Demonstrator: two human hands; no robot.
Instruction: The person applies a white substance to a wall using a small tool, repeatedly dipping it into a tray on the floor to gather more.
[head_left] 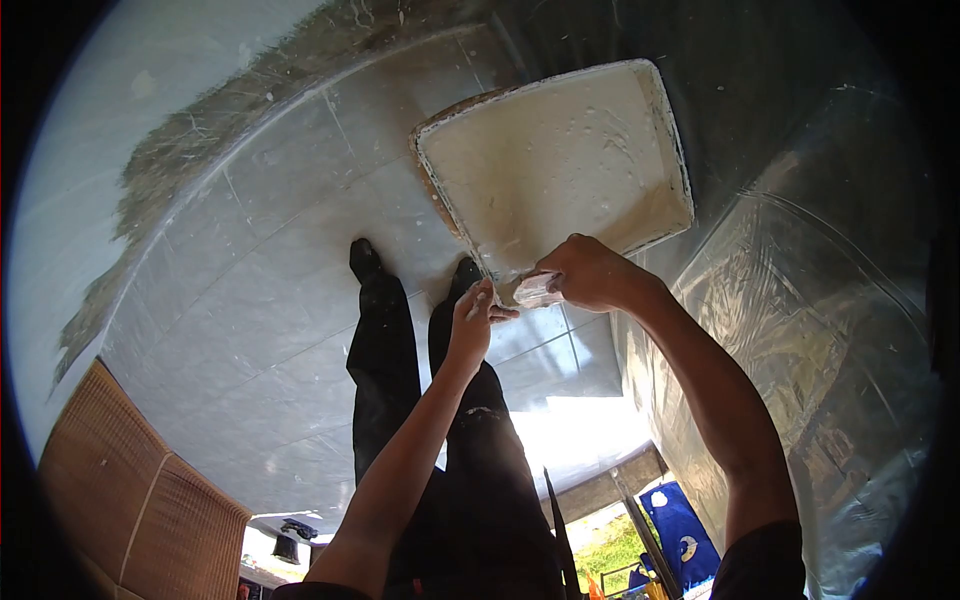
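Large tub of off-white paste, crusted rim, ahead of you.
Tiled floor stretches left; plastic sheeting bounds the right; your legs stand below. Right hand pinches a smeared flat tool by the near corner; left hand beside it, grip unclear.

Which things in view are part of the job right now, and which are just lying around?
In use:
- Pale-smeared tool, held in the right hand
- Square tub of pale material, left hand at its near corner

Apparently just around:
- Brown woven panel
- Blue item with white marks
- Clear plastic sheeting
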